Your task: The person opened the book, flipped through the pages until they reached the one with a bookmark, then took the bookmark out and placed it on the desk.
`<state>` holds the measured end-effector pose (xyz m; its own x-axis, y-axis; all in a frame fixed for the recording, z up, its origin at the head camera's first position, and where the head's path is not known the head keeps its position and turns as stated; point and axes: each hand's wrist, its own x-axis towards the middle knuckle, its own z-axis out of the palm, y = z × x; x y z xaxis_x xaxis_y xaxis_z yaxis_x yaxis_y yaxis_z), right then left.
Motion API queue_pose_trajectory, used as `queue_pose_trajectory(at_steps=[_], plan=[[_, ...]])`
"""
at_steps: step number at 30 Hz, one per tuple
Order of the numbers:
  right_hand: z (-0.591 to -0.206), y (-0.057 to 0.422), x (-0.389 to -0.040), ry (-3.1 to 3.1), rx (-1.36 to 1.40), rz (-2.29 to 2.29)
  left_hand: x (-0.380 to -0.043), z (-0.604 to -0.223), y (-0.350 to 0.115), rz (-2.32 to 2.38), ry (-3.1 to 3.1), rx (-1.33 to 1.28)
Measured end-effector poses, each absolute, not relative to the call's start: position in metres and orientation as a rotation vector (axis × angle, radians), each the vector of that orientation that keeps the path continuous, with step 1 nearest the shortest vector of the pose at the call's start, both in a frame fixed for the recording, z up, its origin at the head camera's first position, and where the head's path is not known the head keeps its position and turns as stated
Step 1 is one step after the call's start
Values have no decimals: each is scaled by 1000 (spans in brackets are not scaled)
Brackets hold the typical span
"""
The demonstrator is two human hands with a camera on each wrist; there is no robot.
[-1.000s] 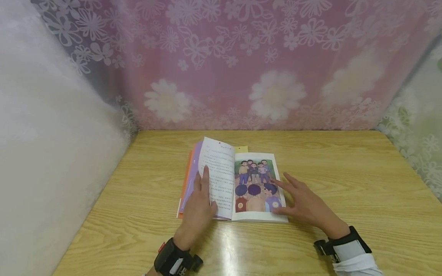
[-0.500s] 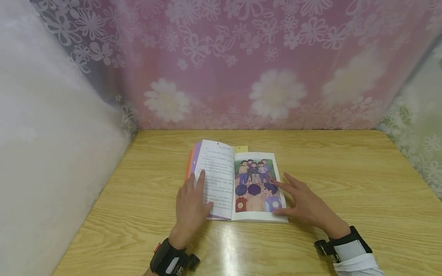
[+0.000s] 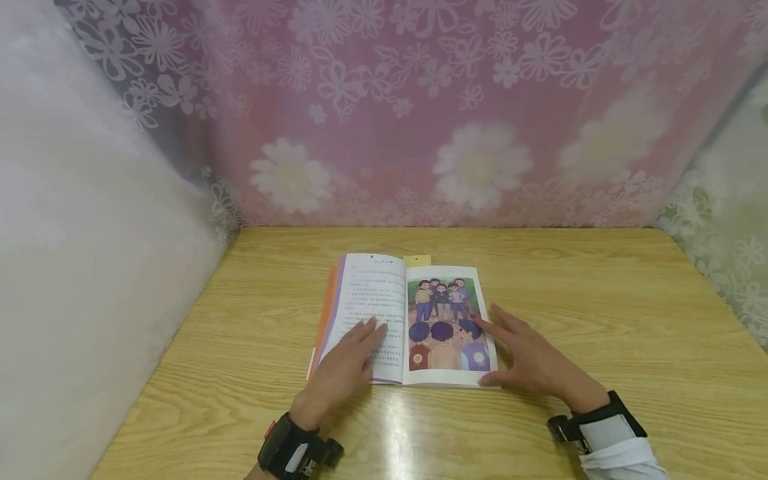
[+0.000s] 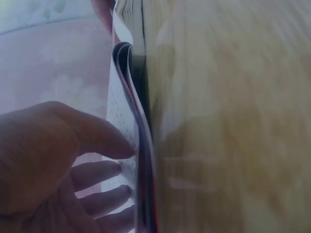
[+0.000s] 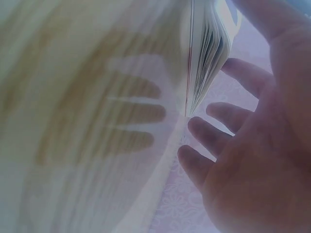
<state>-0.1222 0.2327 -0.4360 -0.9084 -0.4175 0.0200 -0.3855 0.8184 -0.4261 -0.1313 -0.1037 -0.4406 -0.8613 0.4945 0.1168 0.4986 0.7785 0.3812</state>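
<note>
An open book lies on the wooden table, with a printed page on its left and a colour picture of several children on its right. My left hand rests on the lower part of the left page, fingers extended. The left wrist view shows the thumb and fingers along the text side of a few curved leaves. Against the right page's outer edge lies my right hand, its fingers spread and its thumb by the lower corner. In the right wrist view the fingers are beside the page block.
Orange and purple edges show under the left page. A yellow tab sticks out above the book. The wooden table meets a pink floral curtain at the back and pale cloth at the left.
The left page, raised and curved before, has come down flatter to the left. My left hand has slid from its outer edge onto the page's lower part. The right hand has barely moved.
</note>
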Motion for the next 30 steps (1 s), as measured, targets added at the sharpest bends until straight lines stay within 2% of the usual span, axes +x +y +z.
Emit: queue_pose_trajectory(at_steps=[14,23,30], plan=[[-437,229,-126,2975,-634,-568,-129,-434,-104,-616,-3009,-834],[-433,221,-133,3049,-625,-445,-130,-430,-94,-413,-2856,-1060],[-432,218,-136,3118,-639,-412,-125,-430,-81,-447,-2965,-911]])
